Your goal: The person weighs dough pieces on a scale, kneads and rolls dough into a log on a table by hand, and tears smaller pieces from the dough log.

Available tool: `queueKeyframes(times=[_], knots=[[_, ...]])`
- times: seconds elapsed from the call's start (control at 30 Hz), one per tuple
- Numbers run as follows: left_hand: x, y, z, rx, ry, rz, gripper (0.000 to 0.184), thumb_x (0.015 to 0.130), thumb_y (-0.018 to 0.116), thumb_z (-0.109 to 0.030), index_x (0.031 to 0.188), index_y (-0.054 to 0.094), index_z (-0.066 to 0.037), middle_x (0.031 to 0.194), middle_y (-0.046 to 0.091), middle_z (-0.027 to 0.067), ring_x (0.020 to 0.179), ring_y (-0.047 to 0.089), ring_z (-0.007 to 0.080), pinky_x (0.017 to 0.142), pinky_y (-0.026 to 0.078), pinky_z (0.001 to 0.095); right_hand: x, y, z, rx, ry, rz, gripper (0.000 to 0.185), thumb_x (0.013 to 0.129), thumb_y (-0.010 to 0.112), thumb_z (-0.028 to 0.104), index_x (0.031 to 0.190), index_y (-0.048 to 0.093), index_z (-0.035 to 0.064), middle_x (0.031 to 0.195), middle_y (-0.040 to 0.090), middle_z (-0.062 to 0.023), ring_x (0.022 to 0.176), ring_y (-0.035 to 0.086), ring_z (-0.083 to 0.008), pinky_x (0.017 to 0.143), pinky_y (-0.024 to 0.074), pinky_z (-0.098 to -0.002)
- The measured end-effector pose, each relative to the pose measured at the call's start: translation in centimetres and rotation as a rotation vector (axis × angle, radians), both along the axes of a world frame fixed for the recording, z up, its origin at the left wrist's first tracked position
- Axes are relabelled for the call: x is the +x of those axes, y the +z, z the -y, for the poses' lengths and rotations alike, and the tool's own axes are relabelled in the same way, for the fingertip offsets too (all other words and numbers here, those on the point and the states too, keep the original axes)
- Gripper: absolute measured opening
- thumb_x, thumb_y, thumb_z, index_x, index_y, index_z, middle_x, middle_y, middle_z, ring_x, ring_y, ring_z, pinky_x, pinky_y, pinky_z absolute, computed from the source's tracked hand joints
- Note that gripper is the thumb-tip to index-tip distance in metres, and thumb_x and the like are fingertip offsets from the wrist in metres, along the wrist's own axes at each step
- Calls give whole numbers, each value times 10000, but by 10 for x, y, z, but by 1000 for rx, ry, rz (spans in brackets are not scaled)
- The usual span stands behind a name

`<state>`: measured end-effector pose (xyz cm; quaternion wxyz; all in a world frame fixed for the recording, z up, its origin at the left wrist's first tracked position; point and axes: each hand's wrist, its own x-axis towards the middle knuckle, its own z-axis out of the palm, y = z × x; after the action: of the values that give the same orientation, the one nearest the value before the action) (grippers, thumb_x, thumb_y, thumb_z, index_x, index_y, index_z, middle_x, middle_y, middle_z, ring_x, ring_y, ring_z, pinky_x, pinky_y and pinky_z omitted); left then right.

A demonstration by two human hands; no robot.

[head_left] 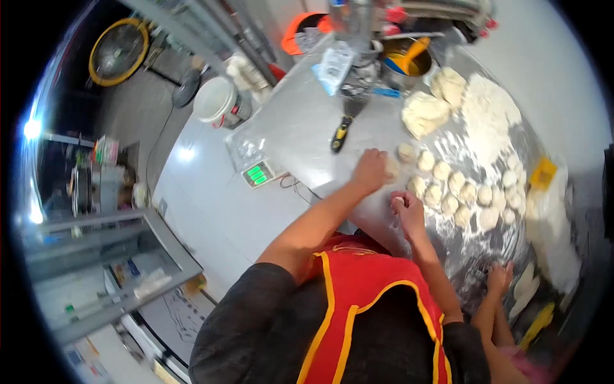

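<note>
My left hand [371, 170] is over the metal worktop with its fingers curled against a pale lump of dough [392, 168]. Just below and to the right, my right hand [408, 211] is closed, with a small whitish bit, apparently a piece of dough [398, 202], showing at its fingertips. Several rounded dough balls [456, 182] lie in loose rows to the right of both hands. Beyond them sit two large dough masses [425, 115] and a heap of flour [487, 115].
Another person's hand [499, 278] works at the lower right, by long dough pieces [526, 288]. A scraper with a black and yellow handle [341, 134] lies ahead. Around stand a pot [409, 63], a lit digital scale [258, 175] and a white bucket [217, 102].
</note>
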<state>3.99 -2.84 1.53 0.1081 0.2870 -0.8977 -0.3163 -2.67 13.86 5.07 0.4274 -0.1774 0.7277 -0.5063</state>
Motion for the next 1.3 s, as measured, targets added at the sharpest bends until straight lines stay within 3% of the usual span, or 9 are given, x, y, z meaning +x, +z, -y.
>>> queueKeyframes(times=[0.13,0.37,0.5,0.67,0.77,0.87,0.97,1.07,1.3], knots=[[1,-36,-14,-20,24,-57,262,753,699,-235,953,623,-85,970,585,125,953,544,337,832,438,430,18,-12,17,56,267,-91,168,869,605,66,1013,625,-18,765,595,-15,669,520,-76,592,427,-220],[149,48,21,581,705,-470,159,839,624,-98,987,577,-63,870,591,115,786,593,187,699,483,349,47,-18,79,-82,239,-261,150,887,528,70,988,596,-18,843,614,-76,695,552,-130,647,475,-268],[255,-19,63,414,1123,-733,180,869,620,-100,1015,555,-18,845,631,102,771,592,184,697,489,326,59,-19,134,-118,191,-447,150,913,511,84,1005,584,-9,867,592,-80,728,562,-150,666,482,-276],[345,-146,119,517,1545,-252,312,789,661,-153,1033,592,29,918,668,180,855,656,282,745,503,370,48,-62,139,-38,178,-610,175,920,522,108,1021,566,-28,921,588,-95,803,559,-183,737,478,-300],[351,-220,151,663,1729,-461,261,805,656,-158,986,615,25,860,646,107,751,627,189,612,504,356,71,-47,151,47,114,-742,196,924,521,117,1042,548,-37,957,578,-102,853,549,-197,769,469,-312],[347,-315,186,767,1742,-538,336,760,652,-175,998,596,54,914,663,199,869,656,320,775,504,384,80,-44,150,159,61,-818,217,933,514,133,1063,533,-40,987,565,-121,881,546,-213,781,464,-324],[329,-264,228,912,1745,-598,313,769,642,-192,984,603,32,924,663,205,889,653,329,792,502,401,91,-41,158,248,24,-912,225,941,506,149,1064,526,-39,994,555,-145,884,546,-244,784,462,-344],[312,-272,239,674,1642,-356,293,776,630,-194,980,605,14,940,662,214,899,649,340,798,501,417,94,-45,159,335,51,-1022,248,954,486,175,1068,518,-42,1014,547,-178,903,547,-303,813,456,-387],[308,-314,261,662,1679,-295,305,789,614,-167,1039,598,7,971,659,230,931,647,356,801,505,424,105,-48,164,437,26,-1067,345,985,464,242,1151,479,-60,1132,500,-221,1035,498,-339,916,416,-411]])
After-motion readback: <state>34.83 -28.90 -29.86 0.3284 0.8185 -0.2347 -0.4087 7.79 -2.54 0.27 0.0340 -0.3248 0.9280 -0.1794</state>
